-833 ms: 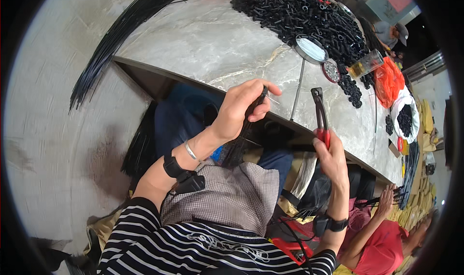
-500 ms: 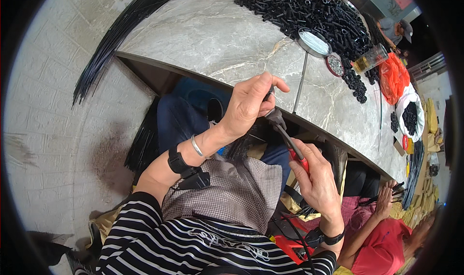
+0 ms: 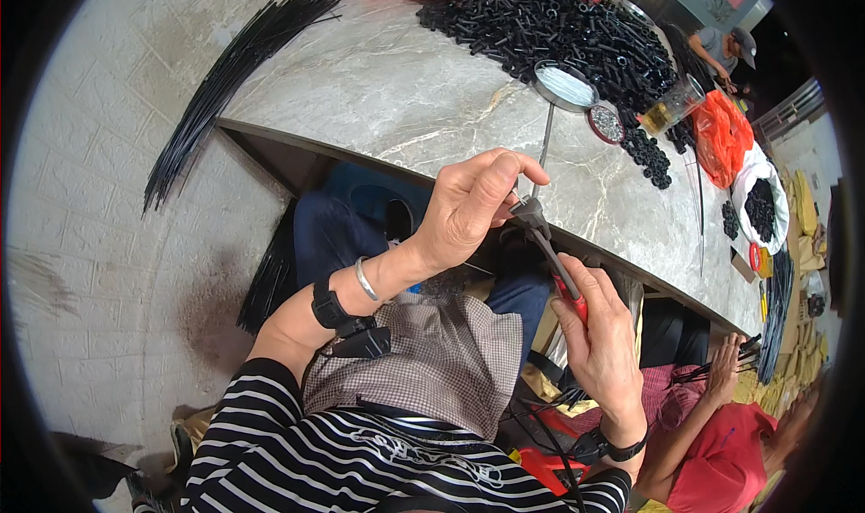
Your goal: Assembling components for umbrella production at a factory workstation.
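My right hand (image 3: 602, 342) is wrapped round the red handles of a pair of pliers (image 3: 542, 236). Their dark, wide head points up and left, toward my left hand (image 3: 473, 202). The fingertips of that hand are curled together right by the jaws, over the table's near edge. A small thin piece seems to be between those fingers and the jaws, too small and hidden to name. The grey marbled table (image 3: 360, 108) lies beyond both hands. A checked apron (image 3: 441, 351) covers my lap.
A heap of small black parts (image 3: 559, 31) covers the far table, with a round dish (image 3: 566, 86), a glass jar (image 3: 671, 108) and a red bag (image 3: 721, 139) beside it. Long black strands (image 3: 234, 81) overhang the left edge. A co-worker in red (image 3: 721, 454) sits at the right.
The pliers' head and both hands have shifted slightly right in the picture, while the table's things have shifted left. The black piece that showed in my left fingers is no longer visible.
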The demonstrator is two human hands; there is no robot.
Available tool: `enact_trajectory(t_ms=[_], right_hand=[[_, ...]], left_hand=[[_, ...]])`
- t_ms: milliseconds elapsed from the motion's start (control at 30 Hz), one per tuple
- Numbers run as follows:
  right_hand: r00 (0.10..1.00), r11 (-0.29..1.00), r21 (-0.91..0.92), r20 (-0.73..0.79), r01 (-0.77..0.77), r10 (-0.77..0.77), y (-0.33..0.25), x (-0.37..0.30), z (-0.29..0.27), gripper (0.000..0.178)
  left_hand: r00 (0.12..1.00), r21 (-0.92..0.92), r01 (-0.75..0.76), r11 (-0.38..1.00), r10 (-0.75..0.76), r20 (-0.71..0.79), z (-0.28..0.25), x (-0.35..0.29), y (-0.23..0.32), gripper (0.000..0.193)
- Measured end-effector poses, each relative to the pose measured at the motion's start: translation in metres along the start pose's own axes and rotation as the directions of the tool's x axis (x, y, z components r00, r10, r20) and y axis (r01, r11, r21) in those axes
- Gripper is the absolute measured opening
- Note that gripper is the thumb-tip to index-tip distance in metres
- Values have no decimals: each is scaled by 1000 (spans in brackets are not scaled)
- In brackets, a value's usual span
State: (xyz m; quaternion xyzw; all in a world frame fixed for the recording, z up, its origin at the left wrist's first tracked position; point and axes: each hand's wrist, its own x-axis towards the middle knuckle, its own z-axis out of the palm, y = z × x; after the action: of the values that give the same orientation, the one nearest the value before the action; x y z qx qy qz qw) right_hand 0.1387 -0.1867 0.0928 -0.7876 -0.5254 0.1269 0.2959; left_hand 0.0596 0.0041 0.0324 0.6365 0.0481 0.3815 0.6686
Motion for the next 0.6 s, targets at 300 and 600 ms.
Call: enact_trajectory(t_ms=[300, 600], right_hand=[[998, 997, -41, 4, 64, -64, 8, -17, -17, 28], [991, 982, 143, -39, -121, 128, 22, -48, 2, 43]], left_hand=[[998, 16, 8, 1000, -9, 59, 18, -6, 9, 51], [997, -17, 55, 998, -54, 60, 26, -16, 20, 44]])
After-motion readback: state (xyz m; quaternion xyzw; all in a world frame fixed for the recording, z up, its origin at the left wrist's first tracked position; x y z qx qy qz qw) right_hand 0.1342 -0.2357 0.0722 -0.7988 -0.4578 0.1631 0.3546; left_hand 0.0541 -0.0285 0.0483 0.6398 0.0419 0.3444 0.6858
